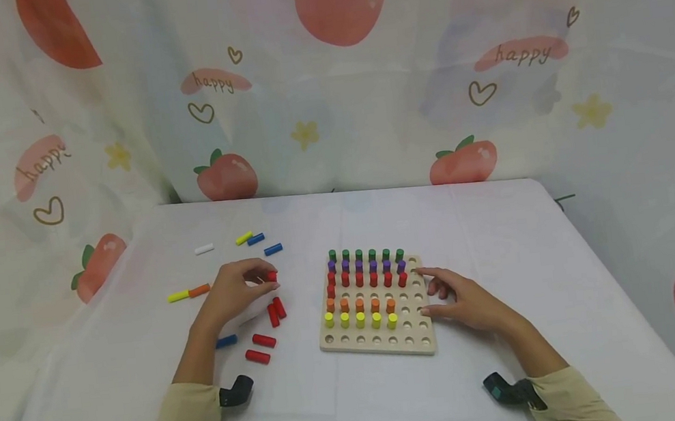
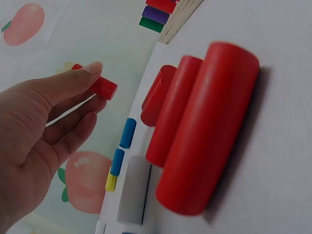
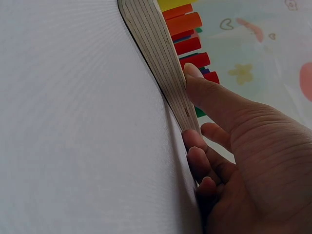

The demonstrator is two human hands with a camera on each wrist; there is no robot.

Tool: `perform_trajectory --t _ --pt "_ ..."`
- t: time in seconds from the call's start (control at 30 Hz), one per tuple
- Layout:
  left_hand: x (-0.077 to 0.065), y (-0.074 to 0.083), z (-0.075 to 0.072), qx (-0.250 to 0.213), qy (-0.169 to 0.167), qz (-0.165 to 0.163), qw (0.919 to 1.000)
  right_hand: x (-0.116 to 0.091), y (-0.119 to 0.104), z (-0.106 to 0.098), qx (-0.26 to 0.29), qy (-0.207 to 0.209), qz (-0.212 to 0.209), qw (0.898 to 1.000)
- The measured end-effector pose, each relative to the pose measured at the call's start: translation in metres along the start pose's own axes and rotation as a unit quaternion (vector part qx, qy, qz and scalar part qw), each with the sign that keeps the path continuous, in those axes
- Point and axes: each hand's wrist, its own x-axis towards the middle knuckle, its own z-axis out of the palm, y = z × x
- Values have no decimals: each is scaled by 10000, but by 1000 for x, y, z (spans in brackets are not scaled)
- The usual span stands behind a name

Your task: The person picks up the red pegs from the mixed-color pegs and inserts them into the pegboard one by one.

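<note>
My left hand (image 1: 236,288) pinches a red peg (image 2: 106,88) between thumb and fingers, held above the table left of a wooden pegboard (image 1: 377,349). Below and beside this hand lie several loose red pegs (image 1: 264,340). The board carries rows of green, purple, red, orange and yellow pegs (image 1: 360,319); one red peg (image 1: 330,291) stands alone at the left of its row. At the board's right edge, my right hand (image 1: 467,300) touches the wood with spread thumb and index finger, the other fingers loosely bent. In the right wrist view the thumb (image 3: 209,87) lies against the board's edge.
Behind the left hand lie a white peg (image 1: 204,249), a yellow peg (image 1: 244,237) and two blue pegs (image 1: 273,249). Left of it are another yellow peg (image 1: 178,296) and an orange one (image 1: 200,289). A blue peg (image 1: 226,341) lies beside the left forearm. A printed curtain (image 1: 326,102) hangs behind the table.
</note>
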Motion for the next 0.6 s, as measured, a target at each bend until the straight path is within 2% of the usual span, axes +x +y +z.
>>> perform_trajectory --t 0.27,0.4,0.6 --pt "3 22 4 145 -169 167 9996 0 0 0 -27 0 -27 10000" --pt "1 37 4 181 -221 411 9987 -1 0 0 -45 13 33 10000" --pt "2 46 6 75 -197 692 9974 -1 0 0 -11 -10 -19 10000"
